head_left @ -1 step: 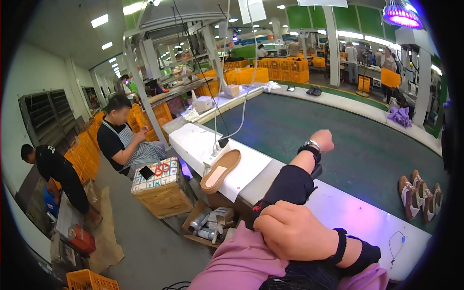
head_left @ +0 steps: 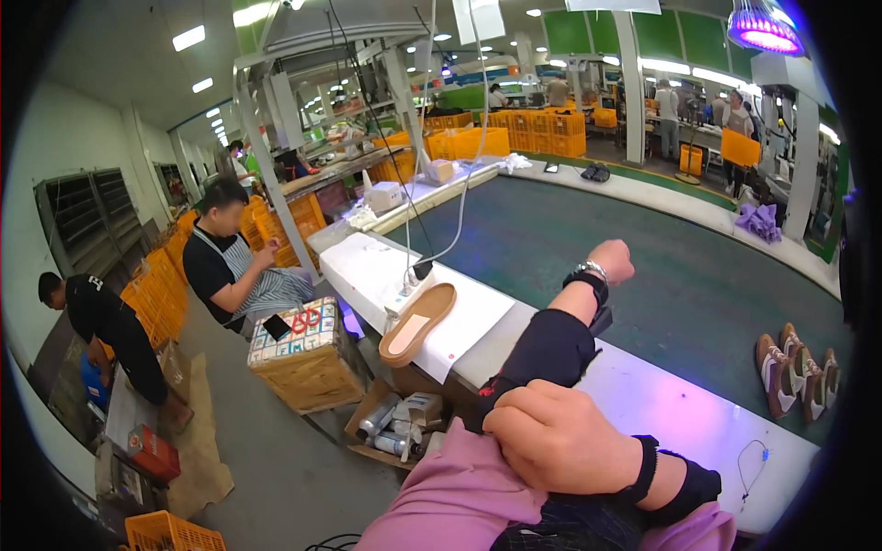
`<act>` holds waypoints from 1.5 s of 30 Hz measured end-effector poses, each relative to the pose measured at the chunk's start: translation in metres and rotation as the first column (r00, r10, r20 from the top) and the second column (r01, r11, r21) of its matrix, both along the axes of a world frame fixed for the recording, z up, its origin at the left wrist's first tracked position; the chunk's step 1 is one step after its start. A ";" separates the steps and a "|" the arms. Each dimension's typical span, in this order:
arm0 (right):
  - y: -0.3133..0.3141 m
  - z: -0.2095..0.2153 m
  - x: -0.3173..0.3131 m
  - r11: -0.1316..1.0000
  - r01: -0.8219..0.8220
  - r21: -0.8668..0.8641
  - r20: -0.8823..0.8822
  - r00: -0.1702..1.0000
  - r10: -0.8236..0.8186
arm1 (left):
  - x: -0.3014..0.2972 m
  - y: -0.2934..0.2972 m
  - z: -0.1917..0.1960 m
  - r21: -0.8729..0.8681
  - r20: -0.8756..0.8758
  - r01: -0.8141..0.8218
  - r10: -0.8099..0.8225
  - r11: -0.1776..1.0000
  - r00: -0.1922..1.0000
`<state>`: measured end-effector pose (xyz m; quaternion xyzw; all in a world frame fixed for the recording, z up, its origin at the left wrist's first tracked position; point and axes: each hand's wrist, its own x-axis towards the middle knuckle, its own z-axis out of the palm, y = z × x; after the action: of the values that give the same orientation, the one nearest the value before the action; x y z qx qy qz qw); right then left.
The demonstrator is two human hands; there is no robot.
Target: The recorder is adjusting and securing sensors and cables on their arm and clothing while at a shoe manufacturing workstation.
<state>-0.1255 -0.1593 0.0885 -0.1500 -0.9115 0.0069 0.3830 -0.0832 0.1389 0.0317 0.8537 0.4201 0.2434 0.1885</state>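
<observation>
My left arm reaches out over the dark green belt, and my left hand (head_left: 614, 261) is closed in a fist with nothing visible in it. A metal bracelet and a black strap circle that wrist. On the left forearm is a black arm sleeve (head_left: 551, 347). My right hand (head_left: 551, 433) lies across the forearm, its fingers closed on the edge of the arm sleeve beside the rolled pink sleeve (head_left: 450, 491). Its fingertips are partly hidden. A tan shoe sole (head_left: 430, 317) with a pale patch lies on white paper (head_left: 478, 332) to the left.
Brown and white shoes (head_left: 781, 372) stand on the belt (head_left: 661, 275) at right. A thin cord (head_left: 755, 468) lies on the white ledge. A power strip (head_left: 404, 292) is beyond the sole. At left, a co-worker (head_left: 230, 262) sits behind a box (head_left: 308, 363); another person (head_left: 106, 321) bends over.
</observation>
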 end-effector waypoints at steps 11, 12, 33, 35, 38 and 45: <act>-0.006 -0.030 -0.001 0.968 0.252 0.019 -0.283 0.930 -0.236 | -0.042 0.017 -0.004 -0.168 -0.168 -0.090 0.061 0.982 0.984; -0.006 -0.033 -0.001 0.954 0.297 -0.037 -0.330 0.897 -0.293 | -0.049 0.019 -0.005 -0.184 -0.180 -0.115 0.082 0.976 0.980; -0.007 -0.049 0.015 0.936 -0.036 -0.350 -0.444 0.886 -0.132 | -0.061 0.022 0.070 -0.263 0.039 -0.045 0.057 0.964 0.998; 0.004 -0.049 0.020 0.807 -0.151 -0.571 -0.474 0.863 -0.174 | -0.062 0.018 0.072 -0.249 0.001 -0.066 0.068 0.966 0.998; 0.024 -0.052 0.005 0.837 -0.077 -0.542 -0.611 0.720 -0.330 | -0.060 0.016 0.078 -0.205 -0.075 -0.101 0.087 0.974 0.993; 0.037 -0.064 0.001 0.844 -0.009 -0.537 -0.500 0.809 -0.310 | -0.062 0.015 0.066 -0.162 -0.145 -0.129 0.105 0.978 0.984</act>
<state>-0.1248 -0.1224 0.0245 -0.3123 -0.7035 0.2630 0.5817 -0.1455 0.1536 0.0972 0.8227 0.5008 0.1585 0.2172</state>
